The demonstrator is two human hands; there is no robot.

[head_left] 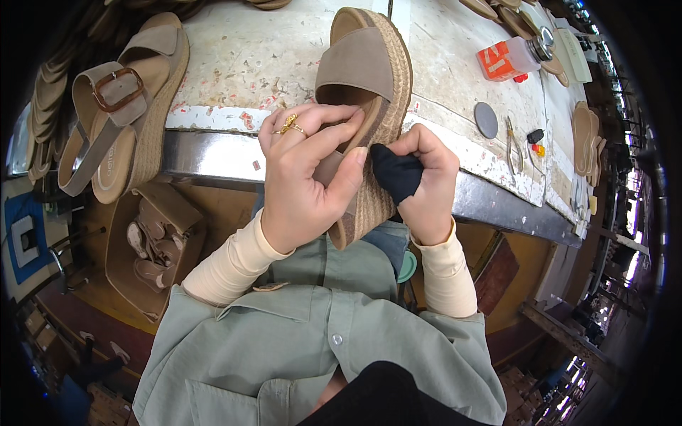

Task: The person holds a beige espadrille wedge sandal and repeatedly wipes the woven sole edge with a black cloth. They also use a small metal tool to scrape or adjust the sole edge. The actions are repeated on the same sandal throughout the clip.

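A taupe wedge sandal [353, 65] with a braided jute side is propped at the table's front edge, toe pointing away and heel hanging over the edge. My left hand [305, 167] is closed on its inner edge, fingers on the footbed and thumb near the rim; a gold ring is on one finger. Against the braided side, my right hand [428, 181] is closed in a pinch, its thumb wrapped in a black cloth cover [395, 174]. Whatever lies in that pinch is hidden. To the left stands a matching sandal [135, 106] with a brown buckle.
On the right of the worn white table [234, 64] are a bottle with a red label [506, 59], a grey disc [486, 120], pliers [513, 145] and insoles [585, 135]. Below left, a cardboard box [186, 213] holds several sandals. More shoe parts are stacked along the left.
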